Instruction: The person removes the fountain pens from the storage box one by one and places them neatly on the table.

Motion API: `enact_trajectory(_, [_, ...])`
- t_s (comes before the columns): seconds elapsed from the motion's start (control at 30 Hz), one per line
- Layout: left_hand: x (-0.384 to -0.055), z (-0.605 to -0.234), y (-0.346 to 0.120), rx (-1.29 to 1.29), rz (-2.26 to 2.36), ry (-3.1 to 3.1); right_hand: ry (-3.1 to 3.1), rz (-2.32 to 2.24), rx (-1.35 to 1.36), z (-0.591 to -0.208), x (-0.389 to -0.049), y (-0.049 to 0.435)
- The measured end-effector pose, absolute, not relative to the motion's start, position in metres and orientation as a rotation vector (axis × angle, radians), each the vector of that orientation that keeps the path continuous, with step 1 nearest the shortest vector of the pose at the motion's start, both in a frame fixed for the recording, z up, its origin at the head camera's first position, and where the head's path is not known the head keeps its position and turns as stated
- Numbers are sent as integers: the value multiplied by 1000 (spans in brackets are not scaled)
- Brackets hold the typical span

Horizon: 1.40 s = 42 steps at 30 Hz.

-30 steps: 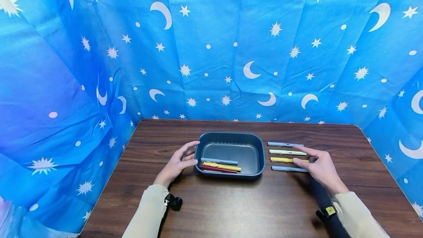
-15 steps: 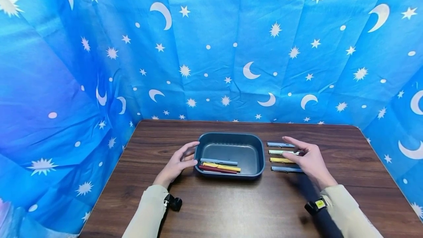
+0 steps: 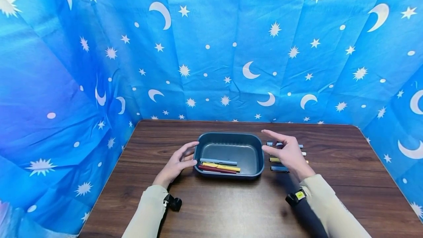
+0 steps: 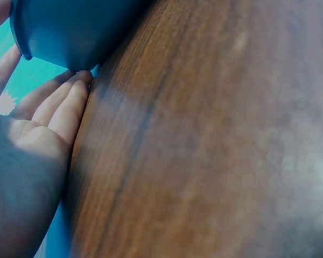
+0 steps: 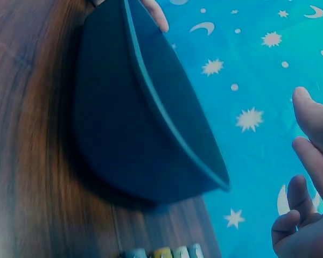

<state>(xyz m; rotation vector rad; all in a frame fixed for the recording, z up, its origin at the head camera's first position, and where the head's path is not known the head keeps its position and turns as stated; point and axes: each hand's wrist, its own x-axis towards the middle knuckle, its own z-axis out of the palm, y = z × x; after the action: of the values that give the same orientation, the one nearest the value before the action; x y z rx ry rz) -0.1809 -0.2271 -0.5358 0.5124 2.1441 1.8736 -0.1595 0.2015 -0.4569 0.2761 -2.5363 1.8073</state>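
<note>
A dark blue-grey rectangular tub [image 3: 238, 175] sits mid-table in the head view. Inside, along its near left side, lie a blue pen [image 3: 219, 162], a yellow pen [image 3: 228, 168] and a dark red pen [image 3: 216, 169], with a paler one partly hidden below. My left hand [image 3: 178, 162] spans the tub's left end, fairly straight fingers against its wall. Beyond the right rim hovers my right hand [image 3: 287, 153], thumb and forefinger spread, holding nothing. Beneath it, a row of pens is partly covered: light blue, whitish, a yellow pen [image 3: 274, 159] and a blue pen [image 3: 279, 169].
The dark wood table [image 3: 238, 208] extends in front of the tub and to both sides. A blue curtain [image 3: 211, 65] with white moons and stars hangs behind and at the sides. Each wrist carries a small black camera, one being the left camera [image 3: 173, 203].
My right hand has moved left from over the right part of the pen row to beside the tub's right rim, its fingers spreading. My left hand and the tub stay put.
</note>
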Motion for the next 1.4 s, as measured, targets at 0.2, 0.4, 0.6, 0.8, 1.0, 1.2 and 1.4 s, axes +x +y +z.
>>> enact_trajectory(0.2, [-181, -536, -227, 520, 1876, 2140, -2528, 1879, 336, -454, -166, 182])
enact_trajectory(0.4, [-180, -535, -227, 523, 1885, 2131, -2542, 1879, 385, -453, -172, 163])
enact_trajectory(0.6, [-180, -536, -227, 519, 1889, 2124, -2570, 1878, 421, -455, -176, 147])
enact_trajectory(0.8, [-181, -537, -228, 513, 1892, 2118, -2572, 1925, 466, -459, -180, 133])
enact_trajectory(1.0, [-182, -537, -228, 511, 1876, 2140, -2584, 1964, 523, -464, -185, 122])
enact_trajectory(1.2, [-183, -538, -228, 510, 1867, 2147, -2649, 1924, 533, -468, -186, 114])
enact_trajectory(1.4, [-184, -539, -229, 509, 1875, 2138, -2704, 1892, 557, -473, -188, 105])
